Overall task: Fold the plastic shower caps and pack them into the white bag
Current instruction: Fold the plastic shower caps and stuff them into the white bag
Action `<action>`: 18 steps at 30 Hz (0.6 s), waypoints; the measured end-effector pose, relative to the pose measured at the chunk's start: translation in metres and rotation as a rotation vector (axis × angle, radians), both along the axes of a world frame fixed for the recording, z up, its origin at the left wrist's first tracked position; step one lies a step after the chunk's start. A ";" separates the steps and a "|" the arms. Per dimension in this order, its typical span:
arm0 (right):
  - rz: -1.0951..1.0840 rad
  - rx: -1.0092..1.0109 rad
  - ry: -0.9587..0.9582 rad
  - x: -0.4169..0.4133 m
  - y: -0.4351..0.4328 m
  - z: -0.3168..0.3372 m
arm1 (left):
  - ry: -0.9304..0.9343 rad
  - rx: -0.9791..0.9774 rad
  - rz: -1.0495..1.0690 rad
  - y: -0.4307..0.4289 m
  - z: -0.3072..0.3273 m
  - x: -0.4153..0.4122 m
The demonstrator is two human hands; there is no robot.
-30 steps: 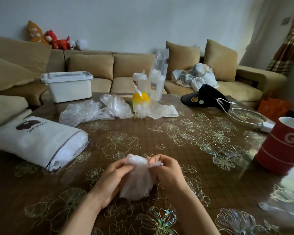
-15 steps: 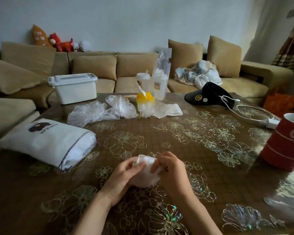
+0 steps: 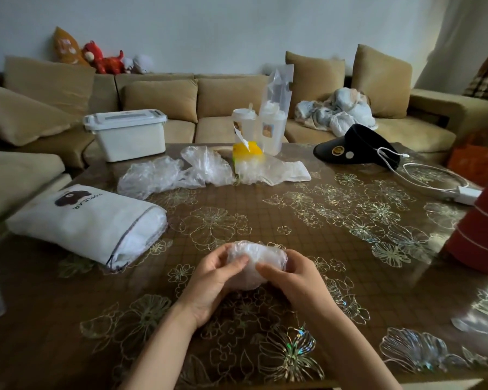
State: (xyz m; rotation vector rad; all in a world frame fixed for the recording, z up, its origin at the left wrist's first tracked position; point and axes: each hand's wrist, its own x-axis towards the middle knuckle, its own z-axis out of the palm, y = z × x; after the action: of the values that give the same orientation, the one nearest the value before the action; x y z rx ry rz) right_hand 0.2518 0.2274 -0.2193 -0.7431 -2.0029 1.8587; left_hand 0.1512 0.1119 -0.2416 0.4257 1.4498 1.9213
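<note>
Folding is the step in hand: left hand [image 3: 212,280] and right hand [image 3: 293,280] both clasp a bundled shower cap [image 3: 255,261] over the table [image 3: 265,215]. Next it likely needs carrying left into the white bag [image 3: 90,220]

Dim, soft daylight is admitted from the upper right of the frame. Sheen is noted on the surface [image 3: 307,226] at right. Wide-angle bending is seen at the edges.
</note>
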 end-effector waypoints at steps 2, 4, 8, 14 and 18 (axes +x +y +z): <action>-0.042 0.020 0.037 -0.001 0.000 -0.003 | 0.009 -0.013 0.003 0.000 -0.003 -0.001; -0.050 0.048 0.067 -0.004 0.000 -0.004 | -0.002 0.004 0.005 0.000 -0.006 -0.004; -0.089 0.095 0.101 -0.007 0.000 -0.004 | -0.050 0.056 -0.043 -0.001 -0.004 -0.005; -0.113 0.198 0.158 -0.009 0.003 -0.002 | -0.092 0.090 -0.059 0.003 -0.001 -0.005; -0.046 0.477 0.090 -0.012 -0.003 -0.009 | -0.098 0.109 -0.057 0.002 -0.003 -0.004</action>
State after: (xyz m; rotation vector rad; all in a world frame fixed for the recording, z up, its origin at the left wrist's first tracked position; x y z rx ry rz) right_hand 0.2402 0.2240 -0.2282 -0.5485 -2.2201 1.2818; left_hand 0.1471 0.1141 -0.2443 0.4131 1.2618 1.9536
